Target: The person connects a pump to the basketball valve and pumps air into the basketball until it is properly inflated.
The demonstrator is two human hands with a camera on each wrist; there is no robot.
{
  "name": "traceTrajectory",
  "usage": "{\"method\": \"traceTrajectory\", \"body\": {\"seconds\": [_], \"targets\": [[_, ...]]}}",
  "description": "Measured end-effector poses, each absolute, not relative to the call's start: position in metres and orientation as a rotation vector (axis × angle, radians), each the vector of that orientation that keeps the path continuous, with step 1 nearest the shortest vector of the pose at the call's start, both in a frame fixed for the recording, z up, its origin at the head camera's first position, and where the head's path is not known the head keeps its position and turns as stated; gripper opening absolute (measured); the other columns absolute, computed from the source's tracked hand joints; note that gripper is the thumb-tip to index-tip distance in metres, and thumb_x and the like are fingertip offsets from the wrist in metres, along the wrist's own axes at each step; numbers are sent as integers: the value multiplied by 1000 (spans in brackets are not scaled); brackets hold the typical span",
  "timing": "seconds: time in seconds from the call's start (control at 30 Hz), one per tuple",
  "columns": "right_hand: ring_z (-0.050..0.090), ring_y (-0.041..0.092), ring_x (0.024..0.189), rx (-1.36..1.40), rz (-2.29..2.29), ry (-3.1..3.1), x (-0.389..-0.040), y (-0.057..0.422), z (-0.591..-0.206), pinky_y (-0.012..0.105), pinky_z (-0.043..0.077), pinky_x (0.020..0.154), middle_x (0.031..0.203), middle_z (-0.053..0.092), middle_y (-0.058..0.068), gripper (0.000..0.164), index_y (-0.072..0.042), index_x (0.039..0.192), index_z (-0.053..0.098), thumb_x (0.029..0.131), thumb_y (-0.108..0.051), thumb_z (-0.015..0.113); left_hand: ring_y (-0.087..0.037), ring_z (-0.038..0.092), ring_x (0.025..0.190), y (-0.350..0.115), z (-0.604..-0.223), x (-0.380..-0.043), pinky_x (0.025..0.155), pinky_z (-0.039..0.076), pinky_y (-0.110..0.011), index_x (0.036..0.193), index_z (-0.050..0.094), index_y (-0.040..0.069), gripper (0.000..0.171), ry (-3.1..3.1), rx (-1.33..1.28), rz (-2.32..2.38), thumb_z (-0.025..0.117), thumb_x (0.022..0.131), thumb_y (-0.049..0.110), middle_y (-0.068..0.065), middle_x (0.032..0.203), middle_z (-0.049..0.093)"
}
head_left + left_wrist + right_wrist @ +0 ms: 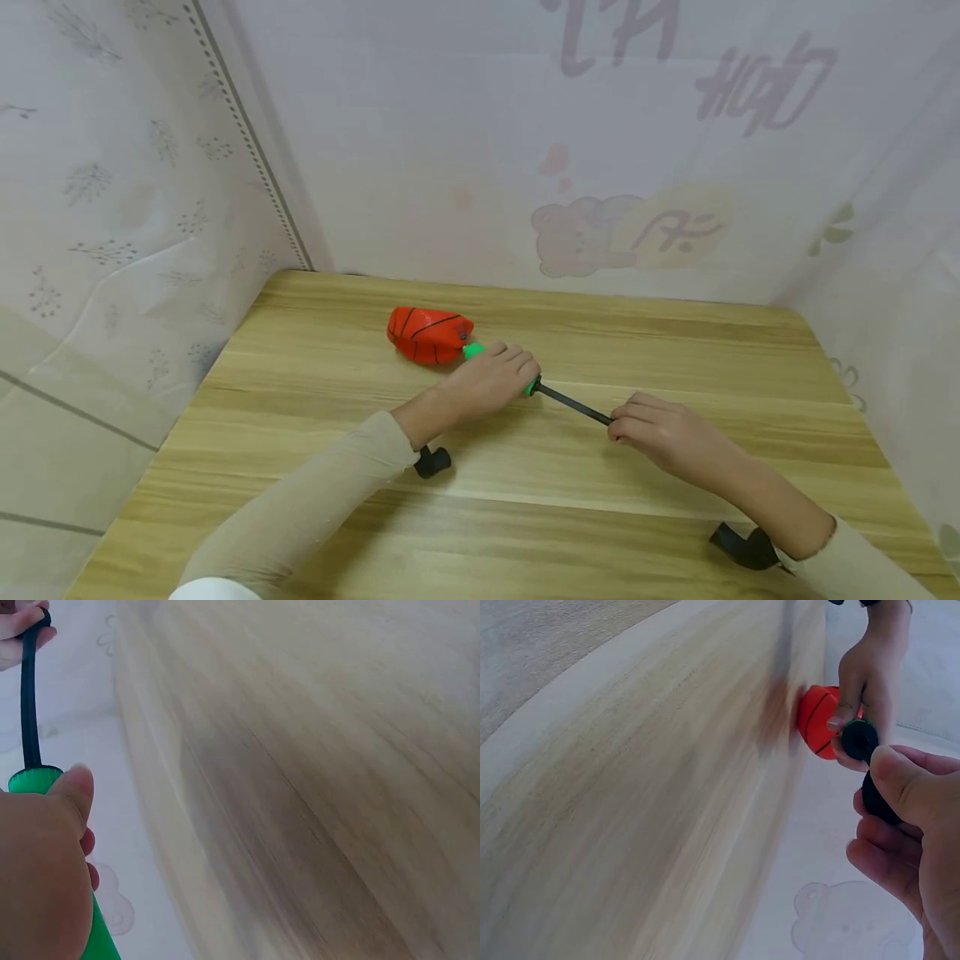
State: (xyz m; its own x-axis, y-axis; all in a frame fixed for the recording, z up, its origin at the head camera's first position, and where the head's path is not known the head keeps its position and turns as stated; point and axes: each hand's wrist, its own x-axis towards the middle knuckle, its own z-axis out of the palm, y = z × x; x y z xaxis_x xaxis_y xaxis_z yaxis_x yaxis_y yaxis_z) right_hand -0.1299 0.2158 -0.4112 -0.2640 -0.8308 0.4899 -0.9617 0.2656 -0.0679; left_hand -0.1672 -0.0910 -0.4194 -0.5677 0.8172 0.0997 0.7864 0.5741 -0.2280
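Observation:
A red ball with black lines (pixel 429 335), crumpled and partly deflated like a small basketball, lies toward the back of the table. Against its right side sits the end of a green hand pump (pixel 473 351); whether a needle is in the ball is hidden. My left hand (pixel 491 379) grips the pump's green barrel (pixel 101 941). A long stretch of black rod (pixel 573 405) shows out of the barrel. At the rod's far end my right hand (pixel 663 433) pinches the black handle (pixel 877 801) between thumb and fingers.
The wood-grain table (pixel 480 542) has rounded back corners. Pale printed cloth (pixel 420 167) hangs behind it and along both sides. Black wrist mounts (pixel 432 462) stick out below both sleeves.

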Motion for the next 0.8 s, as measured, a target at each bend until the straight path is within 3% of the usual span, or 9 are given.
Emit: {"method": "traceTrajectory", "body": {"seconds": [0.23, 0.53, 0.6, 0.7, 0.8], "targets": [[60, 10, 89, 1653, 472, -2197, -142, 198, -413, 21, 51, 77, 100, 67, -4, 33, -11, 99, 68, 110, -26, 41, -17, 52, 103, -84, -423, -168, 89, 43, -30, 117, 54, 9, 15, -2607, -1347, 191, 52, 107, 20, -1, 110, 57], [61, 10, 89, 1661, 517, -2200, -162, 157, -420, 21, 51, 78, 96, 67, -5, 1, -13, 97, 69, 96, -12, 68, -17, 52, 103, -81, -424, -169, 90, 42, -29, 117, 55, 10, 19, -2604, -1330, 255, 51, 107, 26, 0, 110, 58], [62, 10, 88, 1654, 518, -2201, -164, 151, -422, 20, 51, 77, 94, 68, -5, 5, -12, 95, 70, 92, -9, 72, -17, 52, 103, -82, -424, -168, 89, 42, -29, 117, 55, 10, 18, -2606, -1336, 256, 50, 107, 24, -1, 111, 58], [63, 10, 86, 1651, 521, -2173, -166, 146, -423, 19, 52, 75, 92, 68, -5, 5, -11, 93, 70, 90, -9, 74, -17, 52, 103, -84, -423, -168, 90, 42, -29, 117, 55, 10, 16, -2604, -1339, 257, 50, 107, 21, -1, 111, 58], [63, 11, 85, 1654, 523, -2145, -166, 147, -424, 20, 53, 75, 92, 69, -3, 9, -10, 93, 70, 99, -15, 65, -16, 52, 103, -87, -422, -168, 90, 42, -29, 116, 55, 11, 15, -2597, -1341, 251, 51, 107, 21, 1, 110, 57]]}}
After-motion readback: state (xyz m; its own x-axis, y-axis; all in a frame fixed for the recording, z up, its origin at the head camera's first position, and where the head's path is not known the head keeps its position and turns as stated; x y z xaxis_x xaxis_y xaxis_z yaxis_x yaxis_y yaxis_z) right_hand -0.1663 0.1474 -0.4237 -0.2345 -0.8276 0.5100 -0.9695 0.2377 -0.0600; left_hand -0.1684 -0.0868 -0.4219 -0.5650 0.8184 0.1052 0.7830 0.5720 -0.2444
